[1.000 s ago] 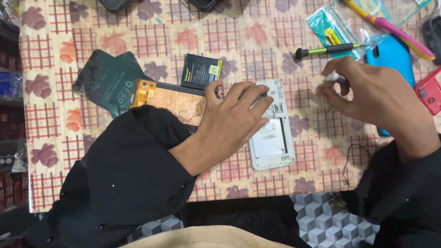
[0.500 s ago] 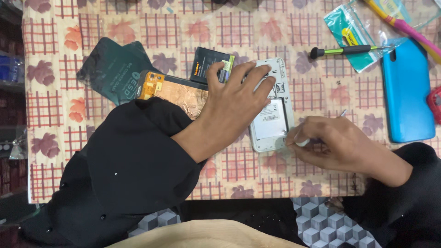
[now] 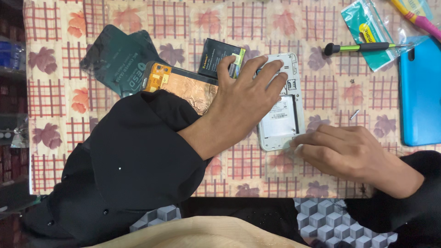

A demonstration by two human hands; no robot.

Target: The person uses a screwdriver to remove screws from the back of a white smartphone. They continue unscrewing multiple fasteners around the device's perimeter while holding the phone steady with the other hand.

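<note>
Fingers (image 3: 271, 76) of the left hand (image 3: 243, 103) spread flat, pinning the white phone frame (image 3: 282, 110) on the worktop (image 3: 59, 82), right hand (image 3: 349, 151) pinching its lower corner — light, stiff, probably fragile, best held by its edges.

Left hand (image 3: 243, 98) presses the white phone frame (image 3: 282, 110); right hand (image 3: 347, 151) touches its lower corner.

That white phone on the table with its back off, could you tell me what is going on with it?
A person in black sleeves has an opened white phone frame lying on a patterned tablecloth. The left hand lies flat over its upper part, pinning it down, while the right hand touches its lower right corner with the fingertips. A black battery and a copper-backed screen panel lie just left of it; a screwdriver and a blue phone cover sit to the right, untouched.
</note>
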